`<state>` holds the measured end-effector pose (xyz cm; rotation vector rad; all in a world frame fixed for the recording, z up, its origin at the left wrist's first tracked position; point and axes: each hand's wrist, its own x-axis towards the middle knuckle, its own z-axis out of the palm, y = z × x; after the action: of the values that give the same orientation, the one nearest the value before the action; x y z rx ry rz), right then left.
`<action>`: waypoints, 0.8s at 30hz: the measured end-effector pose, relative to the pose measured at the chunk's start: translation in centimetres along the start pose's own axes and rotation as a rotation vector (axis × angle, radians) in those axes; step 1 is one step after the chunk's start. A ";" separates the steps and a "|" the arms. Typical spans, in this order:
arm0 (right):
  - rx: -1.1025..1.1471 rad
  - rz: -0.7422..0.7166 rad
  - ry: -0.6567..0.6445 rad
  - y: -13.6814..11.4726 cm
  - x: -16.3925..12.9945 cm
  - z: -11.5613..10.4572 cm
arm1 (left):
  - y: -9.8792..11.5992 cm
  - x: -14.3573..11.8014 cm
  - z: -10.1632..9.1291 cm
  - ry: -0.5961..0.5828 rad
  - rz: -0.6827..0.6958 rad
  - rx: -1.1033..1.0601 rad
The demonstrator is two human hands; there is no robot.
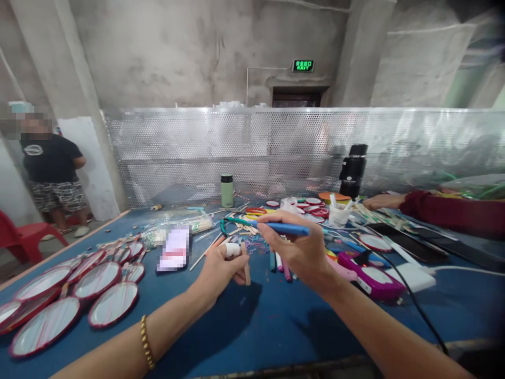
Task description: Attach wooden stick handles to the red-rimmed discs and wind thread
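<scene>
My left hand point(221, 268) is closed on a flat wooden stick point(246, 266), held upright above the blue table. White wrapping point(232, 249) covers one of its fingers, and a gold beaded bracelet point(146, 342) circles the wrist. In my right hand point(294, 247) lies a blue marker-like pen point(290, 228), gripped with its narrow end pointing left. This end is up and to the right of the stick, apart from it. A dark green curved piece point(223, 226) shows left of the pen; I cannot tell whether they touch. Several capped markers point(286, 268) lie below my right hand.
Red-rimmed round mirror-like discs point(114, 304) spread across the left. A phone point(174, 249) lies near my left hand. A purple device point(371, 276), cable point(418, 305) and white cup point(340, 216) stand right. Behind are a green bottle point(226, 192), black flask point(354, 171) and another person's hand point(383, 202).
</scene>
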<state>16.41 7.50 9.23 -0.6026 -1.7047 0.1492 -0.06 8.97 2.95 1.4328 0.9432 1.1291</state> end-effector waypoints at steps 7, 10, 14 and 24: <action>0.079 0.016 -0.008 -0.6 1.6 0.4 | 2.8 -0.4 1.2 0.018 0.034 -0.011; -0.032 -0.078 0.041 0.3 0.9 0.5 | 3.2 0.2 2.1 0.014 0.058 -0.040; -0.097 -0.081 0.132 2.3 0.0 0.1 | 2.1 1.8 2.9 0.036 0.038 -0.086; -0.041 0.068 0.091 3.9 -0.9 0.5 | 0.0 3.0 1.3 0.075 0.089 -0.110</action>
<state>17.21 10.49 6.67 -0.6889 -1.6036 0.1337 1.89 11.48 3.40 1.3628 0.8626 1.2886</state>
